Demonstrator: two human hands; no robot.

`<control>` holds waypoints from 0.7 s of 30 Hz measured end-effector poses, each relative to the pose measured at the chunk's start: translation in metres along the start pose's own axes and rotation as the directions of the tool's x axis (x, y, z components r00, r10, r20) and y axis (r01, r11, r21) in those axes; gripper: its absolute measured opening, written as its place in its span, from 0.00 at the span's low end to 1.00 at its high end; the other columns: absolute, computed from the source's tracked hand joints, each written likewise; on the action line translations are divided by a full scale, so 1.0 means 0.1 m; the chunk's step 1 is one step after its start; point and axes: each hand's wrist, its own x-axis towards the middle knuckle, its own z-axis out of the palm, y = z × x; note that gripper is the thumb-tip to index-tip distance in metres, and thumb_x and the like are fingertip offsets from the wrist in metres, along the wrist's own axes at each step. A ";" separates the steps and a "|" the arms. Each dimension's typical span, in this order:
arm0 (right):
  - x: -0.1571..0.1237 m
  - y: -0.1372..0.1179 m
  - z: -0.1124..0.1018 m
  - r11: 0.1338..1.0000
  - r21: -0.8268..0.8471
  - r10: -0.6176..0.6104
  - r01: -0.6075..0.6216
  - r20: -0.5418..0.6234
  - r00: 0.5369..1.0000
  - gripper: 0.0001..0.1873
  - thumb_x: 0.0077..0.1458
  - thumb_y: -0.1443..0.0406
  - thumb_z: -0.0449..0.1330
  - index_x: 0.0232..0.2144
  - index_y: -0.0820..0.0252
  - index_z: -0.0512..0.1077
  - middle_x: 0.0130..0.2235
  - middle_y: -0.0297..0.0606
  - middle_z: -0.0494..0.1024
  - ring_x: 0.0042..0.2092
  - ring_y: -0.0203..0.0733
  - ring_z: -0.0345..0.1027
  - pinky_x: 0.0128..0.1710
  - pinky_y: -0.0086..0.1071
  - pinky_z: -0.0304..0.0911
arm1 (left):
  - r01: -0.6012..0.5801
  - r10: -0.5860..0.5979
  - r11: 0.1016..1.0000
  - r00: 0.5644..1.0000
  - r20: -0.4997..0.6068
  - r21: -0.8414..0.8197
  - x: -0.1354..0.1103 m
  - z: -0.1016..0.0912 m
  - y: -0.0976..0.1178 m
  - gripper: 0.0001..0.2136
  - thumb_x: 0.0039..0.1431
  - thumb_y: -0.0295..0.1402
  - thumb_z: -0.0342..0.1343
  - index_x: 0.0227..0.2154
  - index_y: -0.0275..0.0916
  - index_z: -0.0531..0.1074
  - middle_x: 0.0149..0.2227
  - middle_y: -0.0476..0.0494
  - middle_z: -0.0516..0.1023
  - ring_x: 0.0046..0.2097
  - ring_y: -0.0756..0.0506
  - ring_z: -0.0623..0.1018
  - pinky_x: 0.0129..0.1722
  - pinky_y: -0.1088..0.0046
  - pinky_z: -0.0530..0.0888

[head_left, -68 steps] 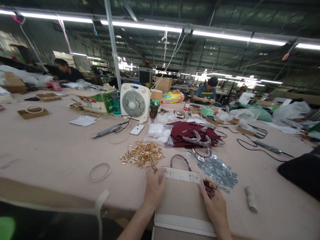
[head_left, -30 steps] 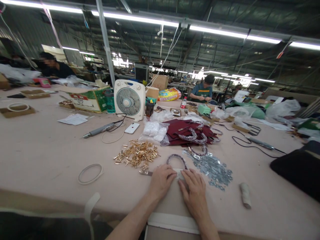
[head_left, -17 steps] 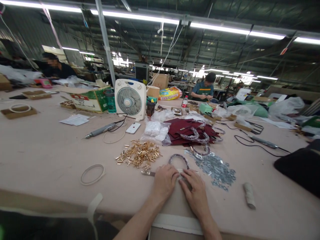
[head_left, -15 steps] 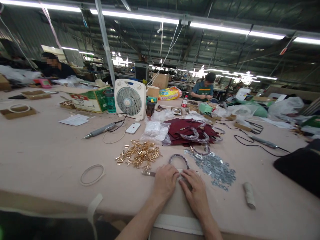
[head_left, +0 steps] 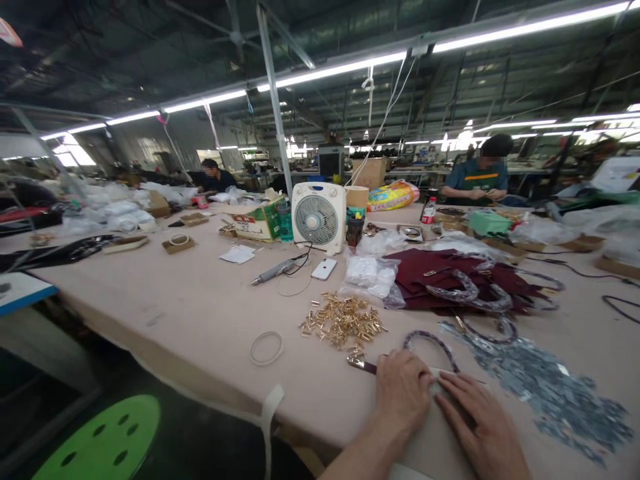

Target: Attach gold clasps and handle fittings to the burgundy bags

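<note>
A pale handbag piece (head_left: 447, 417) lies flat at the table's front edge, with a dark looped handle (head_left: 431, 338) in clear wrap at its far end. My left hand (head_left: 404, 390) is closed on its far edge, fingers curled. Opposite it, my right hand (head_left: 484, 420) has its fingertips and thumb drawn close together on the same edge. What lies between the fingertips is hidden. From under my left hand a dark strap (head_left: 369, 367) with a shiny metal end sticks out leftward. Small gold metal fittings (head_left: 345, 320) are heaped beyond it; flat silver metal plates (head_left: 560, 393) spread to the right.
Maroon bag pieces (head_left: 440, 263) with wrapped handles lie behind. A box fan (head_left: 319, 217), a phone (head_left: 324, 269), an electric screwdriver (head_left: 274, 272) and a tape ring (head_left: 267, 349) are on the table (head_left: 200, 313). A green stool (head_left: 105, 437) stands below left. A co-worker (head_left: 480, 175) sits across.
The view has swung left, so the hands and table items appear farther right and the green stool is now in view. Both hands remain on the handbag piece.
</note>
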 end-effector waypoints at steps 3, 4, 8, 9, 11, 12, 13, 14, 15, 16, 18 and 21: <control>-0.01 -0.01 0.00 1.000 -0.018 -0.014 0.014 -0.007 1.000 0.25 0.63 0.44 0.58 0.48 0.53 0.81 0.53 0.44 0.82 0.56 0.60 0.74 0.60 0.58 0.65 | -0.035 0.034 0.999 0.999 -0.029 -0.033 -0.02 0.00 -0.01 0.08 0.68 0.40 0.57 0.37 0.45 0.78 0.43 0.44 0.81 0.48 0.39 0.75 0.50 0.56 0.66; -0.01 -0.01 0.01 1.000 -0.021 -0.017 0.017 -0.011 1.000 0.25 0.64 0.44 0.58 0.49 0.53 0.80 0.53 0.45 0.82 0.56 0.60 0.74 0.60 0.58 0.64 | -0.049 0.048 0.998 0.998 -0.032 -0.038 -0.02 0.00 -0.01 0.08 0.68 0.40 0.57 0.37 0.45 0.78 0.43 0.43 0.81 0.48 0.39 0.75 0.50 0.56 0.66; -0.03 -0.04 -0.01 1.000 -0.013 -0.005 0.004 -0.019 1.000 0.24 0.64 0.46 0.58 0.51 0.53 0.79 0.54 0.44 0.81 0.57 0.61 0.73 0.62 0.60 0.63 | -0.069 0.068 0.997 0.998 -0.009 -0.035 -0.03 -0.07 0.00 0.08 0.68 0.38 0.55 0.39 0.47 0.79 0.43 0.44 0.80 0.49 0.40 0.74 0.50 0.57 0.67; -0.03 -0.04 -0.01 1.000 -0.007 0.004 -0.004 -0.021 1.000 0.24 0.64 0.46 0.59 0.52 0.53 0.79 0.54 0.45 0.81 0.57 0.61 0.73 0.62 0.60 0.63 | -0.083 0.083 0.996 0.997 0.007 -0.034 -0.04 -0.09 0.00 0.07 0.67 0.38 0.56 0.40 0.48 0.79 0.44 0.45 0.80 0.49 0.40 0.74 0.50 0.57 0.67; -0.04 -0.04 -0.03 1.000 0.008 0.020 -0.020 -0.026 0.999 0.23 0.64 0.47 0.59 0.52 0.53 0.78 0.54 0.45 0.81 0.56 0.60 0.74 0.61 0.58 0.65 | -0.144 0.145 0.989 0.988 0.047 -0.039 -0.06 -0.13 -0.01 0.09 0.63 0.39 0.59 0.45 0.50 0.79 0.48 0.46 0.79 0.51 0.40 0.74 0.52 0.56 0.68; -0.05 -0.03 -0.04 1.000 0.016 0.024 -0.024 -0.031 0.999 0.23 0.63 0.47 0.60 0.52 0.53 0.78 0.54 0.45 0.81 0.55 0.59 0.75 0.60 0.57 0.66 | -0.181 0.183 0.983 0.981 0.066 -0.041 -0.08 -0.15 -0.02 0.13 0.61 0.40 0.61 0.48 0.51 0.78 0.50 0.46 0.78 0.52 0.40 0.73 0.54 0.56 0.68; -0.06 -0.01 -0.04 0.999 0.024 0.027 -0.026 -0.035 0.999 0.22 0.63 0.48 0.60 0.51 0.53 0.79 0.53 0.45 0.82 0.54 0.58 0.76 0.59 0.56 0.68 | -0.211 0.214 0.977 0.974 0.080 -0.039 -0.09 -0.17 -0.02 0.16 0.59 0.41 0.63 0.50 0.51 0.77 0.52 0.47 0.77 0.53 0.39 0.73 0.55 0.56 0.67; -0.08 0.01 -0.05 0.999 0.032 0.030 -0.028 -0.041 0.999 0.22 0.63 0.48 0.60 0.50 0.52 0.79 0.53 0.44 0.82 0.53 0.58 0.76 0.58 0.56 0.68 | -0.233 0.235 0.972 0.968 0.088 -0.032 -0.11 -0.18 -0.03 0.17 0.58 0.42 0.63 0.51 0.51 0.76 0.53 0.46 0.77 0.54 0.39 0.73 0.56 0.55 0.67; -0.09 0.03 -0.05 0.999 0.040 0.032 -0.031 -0.044 0.999 0.21 0.63 0.48 0.60 0.49 0.52 0.79 0.52 0.44 0.82 0.52 0.58 0.77 0.58 0.56 0.69 | -0.246 0.247 0.969 0.965 0.092 -0.024 -0.13 -0.19 -0.03 0.18 0.59 0.43 0.63 0.52 0.51 0.76 0.54 0.46 0.76 0.54 0.38 0.72 0.57 0.55 0.67; -0.11 0.05 -0.04 0.998 0.047 0.036 -0.034 -0.047 0.998 0.20 0.63 0.49 0.59 0.49 0.52 0.79 0.51 0.44 0.83 0.52 0.58 0.77 0.57 0.56 0.69 | -0.250 0.250 0.968 0.964 0.093 -0.016 -0.14 -0.19 -0.03 0.17 0.61 0.44 0.61 0.52 0.50 0.76 0.54 0.45 0.76 0.55 0.38 0.72 0.58 0.54 0.67; -0.14 0.08 -0.02 0.997 0.063 0.044 -0.040 -0.053 0.998 0.18 0.62 0.50 0.60 0.48 0.50 0.80 0.51 0.44 0.83 0.51 0.59 0.77 0.57 0.58 0.69 | -0.255 0.255 0.967 0.963 0.091 -0.012 -0.16 -0.19 -0.02 0.16 0.64 0.45 0.59 0.52 0.50 0.75 0.54 0.43 0.77 0.55 0.37 0.73 0.57 0.52 0.68; -0.18 0.07 0.01 0.995 0.081 0.071 -0.063 -0.105 0.992 0.16 0.59 0.52 0.62 0.47 0.44 0.80 0.49 0.44 0.84 0.50 0.61 0.78 0.56 0.60 0.69 | -0.279 0.281 0.960 0.956 0.082 -0.027 -0.16 -0.19 -0.01 0.14 0.66 0.43 0.58 0.52 0.50 0.75 0.55 0.41 0.77 0.57 0.35 0.73 0.57 0.50 0.68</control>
